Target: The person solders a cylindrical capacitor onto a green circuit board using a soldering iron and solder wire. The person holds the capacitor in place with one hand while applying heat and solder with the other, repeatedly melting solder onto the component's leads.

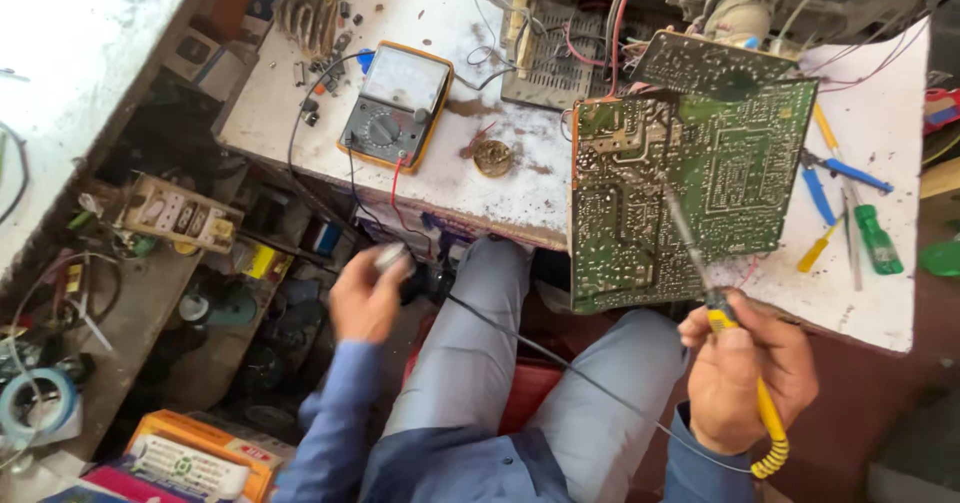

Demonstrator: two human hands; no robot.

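Observation:
My right hand (745,368) grips the yellow handle of a soldering iron (700,273), its thin tip resting against the green circuit board (690,193) that overhangs the white workbench (430,153). My left hand (368,298) is down beside my left knee, closed around a small silvery-grey object (390,256) whose kind I cannot tell. A black cord (560,363) runs across my lap between the two hands.
An orange-cased analog multimeter (395,105) lies on the bench with a small brass tin (493,158) near it. Blue pliers (830,178) and a green screwdriver (877,238) lie right of the board. A power strip (180,215), tape roll (38,403) and boxes (200,453) clutter the left shelf.

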